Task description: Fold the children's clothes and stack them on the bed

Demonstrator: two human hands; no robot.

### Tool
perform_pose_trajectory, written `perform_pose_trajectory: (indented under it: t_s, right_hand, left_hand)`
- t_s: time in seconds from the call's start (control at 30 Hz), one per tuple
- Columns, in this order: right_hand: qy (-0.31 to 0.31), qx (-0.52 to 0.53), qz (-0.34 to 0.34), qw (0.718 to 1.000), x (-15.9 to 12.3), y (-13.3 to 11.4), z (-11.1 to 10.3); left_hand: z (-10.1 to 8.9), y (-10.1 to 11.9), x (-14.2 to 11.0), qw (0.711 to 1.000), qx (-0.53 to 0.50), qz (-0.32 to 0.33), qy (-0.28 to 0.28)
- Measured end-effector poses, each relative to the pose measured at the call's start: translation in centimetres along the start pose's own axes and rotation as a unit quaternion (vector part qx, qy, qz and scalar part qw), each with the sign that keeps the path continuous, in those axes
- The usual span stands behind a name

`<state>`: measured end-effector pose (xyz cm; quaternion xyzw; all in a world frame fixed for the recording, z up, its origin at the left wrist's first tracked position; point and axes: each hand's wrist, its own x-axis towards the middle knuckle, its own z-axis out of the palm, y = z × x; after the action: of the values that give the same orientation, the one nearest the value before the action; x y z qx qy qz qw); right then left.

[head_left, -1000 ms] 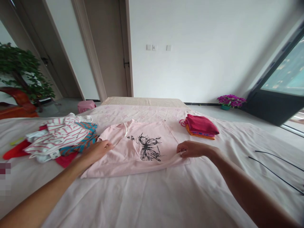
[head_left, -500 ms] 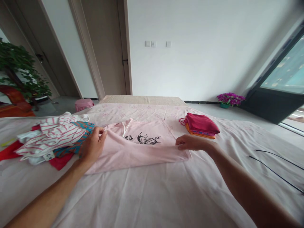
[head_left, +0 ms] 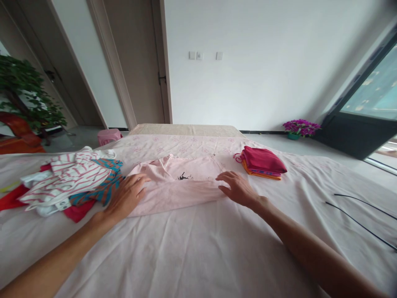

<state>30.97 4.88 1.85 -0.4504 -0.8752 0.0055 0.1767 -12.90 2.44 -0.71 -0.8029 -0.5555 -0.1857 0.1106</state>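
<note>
loosely, my left hand point(head_left: 132, 192) and right hand point(head_left: 235, 187) bracket a pale pink, thin fabric shirt point(head_left: 181, 194), fingers point(head_left: 227, 177) apart and clamped on nothing; whether the right ones touch it i can't tell. it lies partly folded on a bed point(head_left: 189, 252) with a pale flowered sheet point(head_left: 173, 144), short of the far edge. i'd judge it light, limp, easily creased: best pinched at the near fold's ends.

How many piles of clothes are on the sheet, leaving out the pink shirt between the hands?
2: a loose heap left of the shirt, and a folded stack to its right. No other pile shows.
</note>
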Motion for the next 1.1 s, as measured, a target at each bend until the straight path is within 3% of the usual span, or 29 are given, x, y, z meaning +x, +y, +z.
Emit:
perform_pose_trajectory:
  t_s: [0.13,0.27,0.37,0.47,0.57,0.7,0.8,0.87,0.97,1.1]
  right_hand:
    - [-0.083,0.014,-0.097,0.992,-2.4,-1.8,0.8]
    - [-0.110,-0.035,-0.077,0.990,-4.0,-0.7,2.4]
    - [-0.107,-0.064,-0.055,0.991,-4.2,0.5,2.3]
    - [-0.120,-0.088,-0.014,0.989,-3.2,0.0,1.2]
    - [-0.115,-0.092,0.008,0.989,-1.2,-2.7,0.8]
    - [-0.113,-0.043,-0.021,0.992,1.7,-7.4,2.9]
    - [-0.121,-0.017,-0.055,0.991,3.0,-8.7,5.1]
    - [-0.117,-0.020,-0.072,0.990,3.1,-8.0,5.9]
    - [-0.107,-0.037,-0.077,0.991,2.5,-5.1,6.1]
    - [-0.103,-0.072,-0.006,0.992,1.4,-0.2,5.3]
  left_hand:
    - [0.5,0.6,-3.3,0.994,-0.028,0.058,-0.085]
    - [2.1,0.0,-5.3,0.996,0.011,0.026,-0.084]
    - [2.3,-0.6,-5.8,0.996,0.022,0.015,-0.089]
    - [1.5,0.0,-4.9,0.995,0.017,0.005,-0.103]
    - [0.6,2.5,-2.5,0.997,-0.007,0.000,-0.082]
    - [1.4,7.0,1.2,0.996,-0.056,0.050,-0.053]
    - [2.8,8.3,2.3,0.993,-0.069,0.057,-0.074]
    - [3.5,7.7,2.0,0.993,-0.061,0.042,-0.093]
    - [3.8,5.3,0.4,0.992,-0.051,0.038,-0.106]
    - [3.5,1.5,-1.8,0.995,-0.042,0.025,-0.088]
